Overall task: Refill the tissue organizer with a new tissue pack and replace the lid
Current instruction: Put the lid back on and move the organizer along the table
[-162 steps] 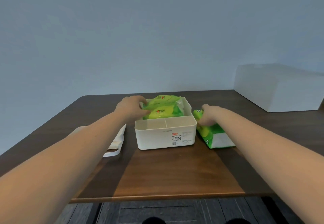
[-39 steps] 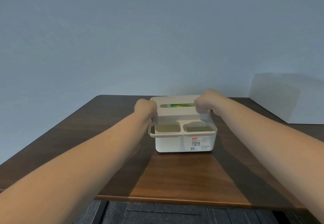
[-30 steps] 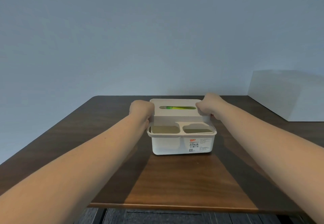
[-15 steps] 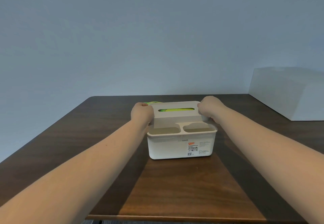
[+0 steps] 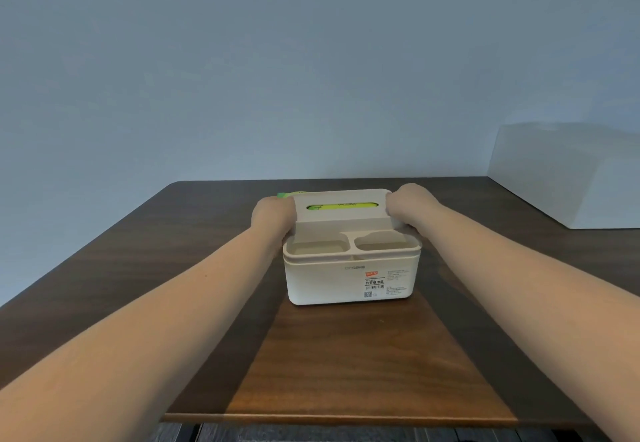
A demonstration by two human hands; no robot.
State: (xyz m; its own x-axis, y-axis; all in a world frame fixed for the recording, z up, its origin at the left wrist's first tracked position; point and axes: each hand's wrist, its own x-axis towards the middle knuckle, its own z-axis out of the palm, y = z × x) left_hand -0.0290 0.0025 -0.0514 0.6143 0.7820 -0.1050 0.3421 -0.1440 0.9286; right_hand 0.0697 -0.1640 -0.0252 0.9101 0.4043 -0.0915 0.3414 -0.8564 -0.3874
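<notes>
Plain indoor room, likely home or office; exact kind unclear. Dark wood-grain worktop (image 5: 346,365) stands against bare, pale blue-grey wall (image 5: 277,61). Large white box (image 5: 568,178) rests at far right of worktop. White plastic tissue organizer (image 5: 349,279) with printed retail label sits mid-worktop. Dark plank floor (image 5: 346,434) visible below near edge. No tools, machines or kitchen fittings in view.

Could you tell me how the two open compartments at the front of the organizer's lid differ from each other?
The left compartment is rectangular and wider; the right compartment is narrower, with a rounded outline. The left one lies by the left hand, the right one by the right hand. Both look empty and cream-white.
</notes>
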